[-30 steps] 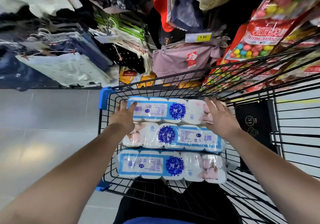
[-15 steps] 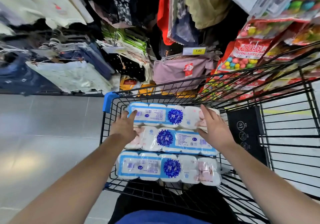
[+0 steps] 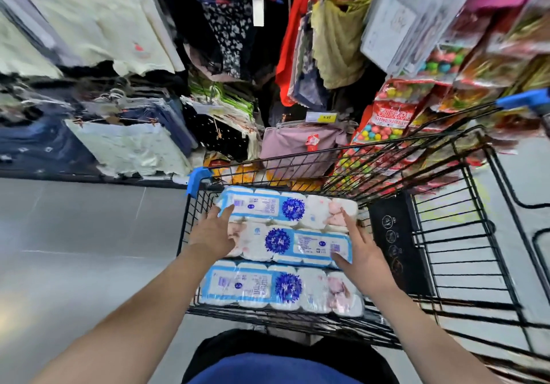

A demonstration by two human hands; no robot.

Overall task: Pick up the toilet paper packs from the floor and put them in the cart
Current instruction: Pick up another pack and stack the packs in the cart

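Both hands [image 3: 212, 232] [image 3: 361, 257] slid nearer, fingers spread, touching middle pack [image 3: 290, 242].

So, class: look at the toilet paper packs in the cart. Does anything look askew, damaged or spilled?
Nothing stands out. Three packs lie side by side in the cart: far pack, middle pack, near pack. The middle one faces the opposite way. Wrappers look intact.

Three toilet paper packs lie side by side in the black wire cart [image 3: 464, 235]: far pack [image 3: 285, 206], middle pack [image 3: 291, 242], near pack [image 3: 279, 288]. The left hand [image 3: 212, 233] rests flat at the middle pack's 9 o'clock end, fingertips touching the far pack. The right hand [image 3: 361, 254], fingers spread, presses the middle pack's 3 o'clock end.
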